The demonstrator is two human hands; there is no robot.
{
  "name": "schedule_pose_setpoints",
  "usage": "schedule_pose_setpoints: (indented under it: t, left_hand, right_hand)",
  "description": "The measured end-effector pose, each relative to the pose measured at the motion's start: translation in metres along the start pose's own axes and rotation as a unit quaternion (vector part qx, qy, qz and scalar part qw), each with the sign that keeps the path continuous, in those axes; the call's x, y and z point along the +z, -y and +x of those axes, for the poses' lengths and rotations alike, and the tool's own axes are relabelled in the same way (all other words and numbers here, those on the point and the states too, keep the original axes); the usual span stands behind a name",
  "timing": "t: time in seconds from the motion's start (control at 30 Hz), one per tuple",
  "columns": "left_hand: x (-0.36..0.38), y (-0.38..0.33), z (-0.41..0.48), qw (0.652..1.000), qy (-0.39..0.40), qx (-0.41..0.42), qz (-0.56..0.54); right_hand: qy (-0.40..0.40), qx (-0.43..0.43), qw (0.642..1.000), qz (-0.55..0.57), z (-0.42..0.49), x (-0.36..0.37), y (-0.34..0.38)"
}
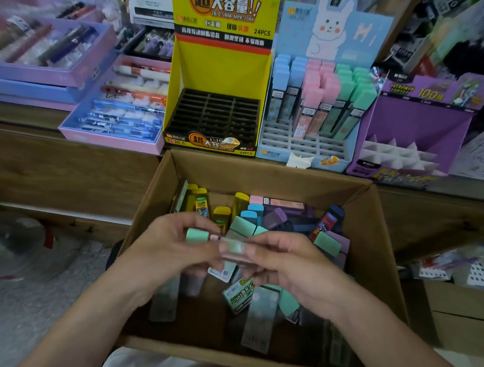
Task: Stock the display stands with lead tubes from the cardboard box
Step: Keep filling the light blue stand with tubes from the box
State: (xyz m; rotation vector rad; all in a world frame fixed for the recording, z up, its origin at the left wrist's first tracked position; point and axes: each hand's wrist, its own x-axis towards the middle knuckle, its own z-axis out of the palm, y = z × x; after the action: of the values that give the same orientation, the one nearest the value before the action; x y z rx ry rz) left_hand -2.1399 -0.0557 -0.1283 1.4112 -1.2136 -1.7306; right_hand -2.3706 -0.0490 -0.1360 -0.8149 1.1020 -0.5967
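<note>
Left hand (pixel 176 246) and right hand (pixel 289 266) meet low over the box, fingertips facing each other. Between them is a mint-capped translucent lead tube (pixel 199 235). Its long axis runs left to right, roughly level, with the cap pointing to the person's left. Left fingers curl round the cap end. The right thumb and fingertips pinch the clear body end. More tube shapes sit under the pinch, including a pinkish one. They are too blurred to count.

Below and around the hands is an open brown cardboard box (pixel 375 240) holding loose lead tubes (pixel 273 216). Their caps are yellow, blue, purple, pink and mint. They lie jumbled, axes in every direction, some flat and some propped on end against the far wall.

Just beyond the box's far edge is a wooden worktop (pixel 23 117) with three stands in a row:
- Yellow card display stand (pixel 221 66), left of centre, with a black slotted tray at its foot.
- Pale blue rabbit-printed display stand (pixel 303 159), centre. Its rear rows hold blue, pink and mint tubes upright, caps up.
- Purple card display stand (pixel 413 121), right, with white dividers inside.

To the left of the stands are pink and blue open trays of pens (pixel 119 110).
</note>
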Motion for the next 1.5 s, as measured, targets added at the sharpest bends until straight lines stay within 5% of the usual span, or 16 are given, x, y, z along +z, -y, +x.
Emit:
schedule_pose_setpoints:
  t: [0.1,0.23,0.3,0.4,0.53,0.67,0.93,1.1,1.5]
  left_hand:
    - [0.013,-0.005,0.006,0.991,-0.058,0.009,-0.118]
    - [0.04,-0.002,0.014,0.98,-0.058,-0.038,-0.189]
    - [0.045,-0.003,0.019,0.979,-0.061,-0.046,-0.186]
    - [0.042,-0.01,0.027,0.975,-0.075,-0.045,-0.206]
    - [0.037,-0.023,0.035,0.976,-0.08,-0.038,-0.197]
    - [0.036,-0.022,0.038,0.97,-0.103,-0.057,-0.214]
    - [0.032,-0.008,0.037,0.966,-0.095,-0.073,-0.229]
    - [0.033,-0.006,0.039,0.966,-0.076,-0.074,-0.234]
    - [0.034,-0.002,0.041,0.965,-0.053,-0.096,-0.237]
  right_hand:
    - [-0.011,0.017,0.993,0.12,0.0,0.0,0.008]
    - [0.034,0.032,0.988,0.145,-0.001,0.008,0.011]
    - [0.031,0.025,0.995,0.096,-0.001,0.01,0.01]
    - [-0.079,-0.023,0.992,-0.093,0.003,0.0,0.014]
    - [-0.219,-0.067,0.878,-0.42,0.018,-0.031,0.026]
    - [-0.256,-0.081,0.778,-0.567,0.044,-0.052,0.028]
    - [-0.212,-0.057,0.724,-0.654,0.066,-0.061,0.014]
    - [-0.245,-0.035,0.715,-0.654,0.067,-0.062,0.015]
    - [-0.277,-0.033,0.804,-0.524,0.061,-0.062,0.021]
